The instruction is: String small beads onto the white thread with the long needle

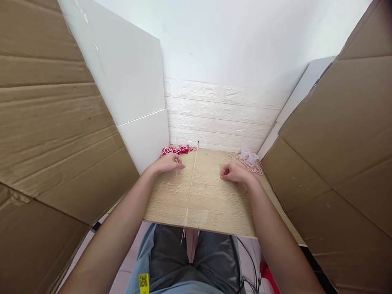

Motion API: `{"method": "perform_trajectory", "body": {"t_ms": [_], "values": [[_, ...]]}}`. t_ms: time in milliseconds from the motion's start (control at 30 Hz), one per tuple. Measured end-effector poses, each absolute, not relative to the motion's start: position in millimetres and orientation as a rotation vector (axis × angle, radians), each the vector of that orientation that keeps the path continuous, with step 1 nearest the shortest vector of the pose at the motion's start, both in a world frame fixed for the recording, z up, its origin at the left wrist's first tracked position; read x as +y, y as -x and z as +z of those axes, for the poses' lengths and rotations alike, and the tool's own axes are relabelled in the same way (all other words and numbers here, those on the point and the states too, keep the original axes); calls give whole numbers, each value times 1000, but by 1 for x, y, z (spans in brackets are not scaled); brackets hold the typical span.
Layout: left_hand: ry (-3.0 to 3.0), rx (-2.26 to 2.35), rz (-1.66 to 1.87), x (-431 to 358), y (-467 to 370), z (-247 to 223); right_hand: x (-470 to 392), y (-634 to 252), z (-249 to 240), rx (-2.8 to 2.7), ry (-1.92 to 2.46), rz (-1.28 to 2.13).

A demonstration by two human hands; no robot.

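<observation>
A pale cord (pixel 192 179) runs taut down the wooden board from a small dark peg (pixel 198 142) at the back, its loose ends hanging over the front edge. My left hand (pixel 170 162) is just left of the cord, fingers pinched together, with a fine pale thread (pixel 180 173) curling beside it. To the right of the cord, my right hand (pixel 234 172) is closed in a pinch, low over the board. Faint thread strands stretch across the cord between both hands. What sits inside each pinch is too thin to see clearly.
Red and pink-white cords (pixel 179 150) are bundled at the back left. Two small clear cups (pixel 252 158) stand at the back right beside a pink-white cord bundle (pixel 252 166). Cardboard panels (pixel 337 155) flank both sides, and a white brick-patterned wall (pixel 226 110) closes the back.
</observation>
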State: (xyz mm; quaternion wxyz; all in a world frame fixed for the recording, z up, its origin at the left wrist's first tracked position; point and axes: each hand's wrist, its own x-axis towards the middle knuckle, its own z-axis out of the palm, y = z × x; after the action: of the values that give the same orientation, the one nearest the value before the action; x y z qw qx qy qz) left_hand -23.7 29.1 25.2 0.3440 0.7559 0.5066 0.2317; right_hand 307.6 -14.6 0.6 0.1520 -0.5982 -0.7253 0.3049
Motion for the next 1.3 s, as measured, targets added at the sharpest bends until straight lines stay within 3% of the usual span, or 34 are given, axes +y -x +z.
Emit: {"method": "perform_trajectory", "body": {"t_ms": [467,1300], "values": [[-2015,1086,648,22,11,31,-42,-249,20,-2250,1123,963],[-2164,961,164,12,5,31,-44,-211,-13,-2289,1221,596]]}}
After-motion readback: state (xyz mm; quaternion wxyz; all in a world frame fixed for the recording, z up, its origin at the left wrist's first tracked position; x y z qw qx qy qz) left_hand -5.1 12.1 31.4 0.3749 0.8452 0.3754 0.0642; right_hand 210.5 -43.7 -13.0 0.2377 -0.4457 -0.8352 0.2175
